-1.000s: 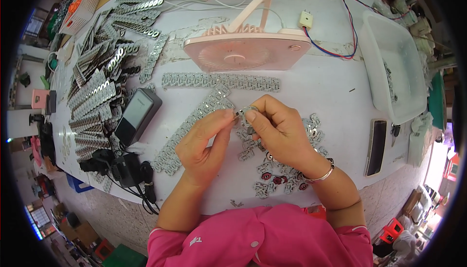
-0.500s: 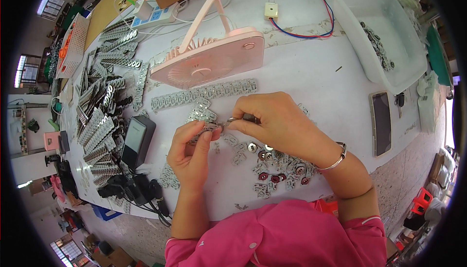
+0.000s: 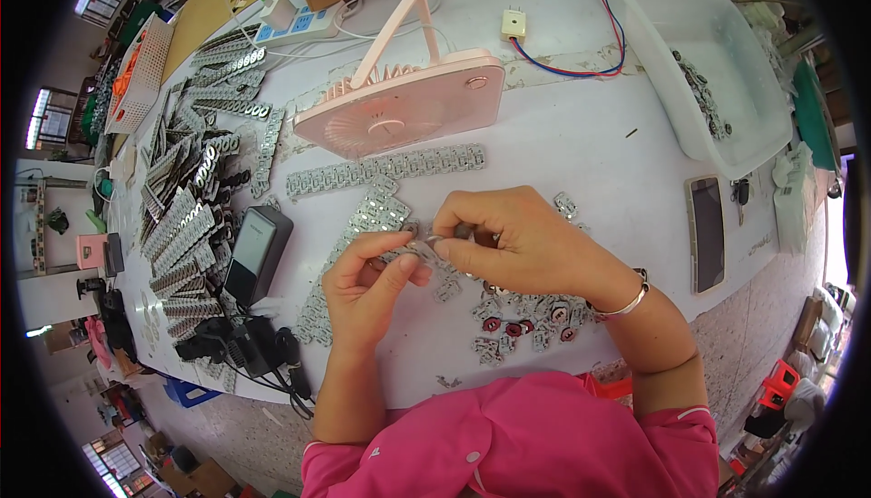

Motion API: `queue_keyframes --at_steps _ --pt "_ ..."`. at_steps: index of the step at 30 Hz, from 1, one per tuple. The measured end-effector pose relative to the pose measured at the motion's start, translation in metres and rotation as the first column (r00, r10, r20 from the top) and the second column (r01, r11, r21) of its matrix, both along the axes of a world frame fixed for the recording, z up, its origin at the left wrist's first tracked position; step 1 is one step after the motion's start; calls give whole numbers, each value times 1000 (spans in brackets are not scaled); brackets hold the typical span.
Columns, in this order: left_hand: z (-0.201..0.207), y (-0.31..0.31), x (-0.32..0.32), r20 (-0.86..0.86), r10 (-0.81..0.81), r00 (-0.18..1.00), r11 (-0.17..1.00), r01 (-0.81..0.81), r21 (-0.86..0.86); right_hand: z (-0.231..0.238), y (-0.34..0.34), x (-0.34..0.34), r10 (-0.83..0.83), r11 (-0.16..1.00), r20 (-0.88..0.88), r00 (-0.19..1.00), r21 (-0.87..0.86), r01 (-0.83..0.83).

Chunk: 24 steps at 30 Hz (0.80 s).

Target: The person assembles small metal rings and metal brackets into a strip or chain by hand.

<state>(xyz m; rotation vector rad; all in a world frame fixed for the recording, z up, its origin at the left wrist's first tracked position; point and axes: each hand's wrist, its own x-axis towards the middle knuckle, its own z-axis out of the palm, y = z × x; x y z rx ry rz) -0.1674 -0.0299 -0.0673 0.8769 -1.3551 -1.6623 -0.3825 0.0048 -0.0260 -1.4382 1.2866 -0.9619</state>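
Note:
Over the middle of the table my two hands meet fingertip to fingertip. My left hand [image 3: 365, 288] pinches a small silvery piece [image 3: 421, 249] between thumb and fingers. My right hand [image 3: 513, 237] is closed against the piece's right side, its fingers curled round a small dark, metal-tipped tool mostly hidden in the palm. A slanting sheet of joined silvery circuit pieces [image 3: 315, 318] lies behind and beside my left hand. Under and in front of my right hand are several loose silvery pieces [image 3: 542, 339], some with round dark-red or silver discs.
A pink fan [image 3: 399, 117] stands beyond a long silvery strip [image 3: 386, 171]. Many strips [image 3: 181, 235] are heaped at left, near a black power bank [image 3: 259, 258] and cables. At right are a white tub [image 3: 667, 117] and a phone [image 3: 708, 235]; a power strip [image 3: 304, 26] lies farther back.
Both hands have shifted slightly; my left fingers have moved right and a little nearer me with the small piece. The tool in my right hand is now more hidden. The whole view has shifted slightly.

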Motion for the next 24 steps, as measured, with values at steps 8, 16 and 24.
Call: queue_keyframes --at_steps 8,16,24 --pt "2 1 3 1 -23 1000 996 23 81 -1 8 8 45 974 85 995 219 -63" --pt "0 -5 15 -305 -169 937 882 282 378 -3 16 19 32 985 190 981 163 -64" --pt "-3 7 -6 79 88 993 939 -56 -340 -14 13 29 -175 983 109 979 83 166"
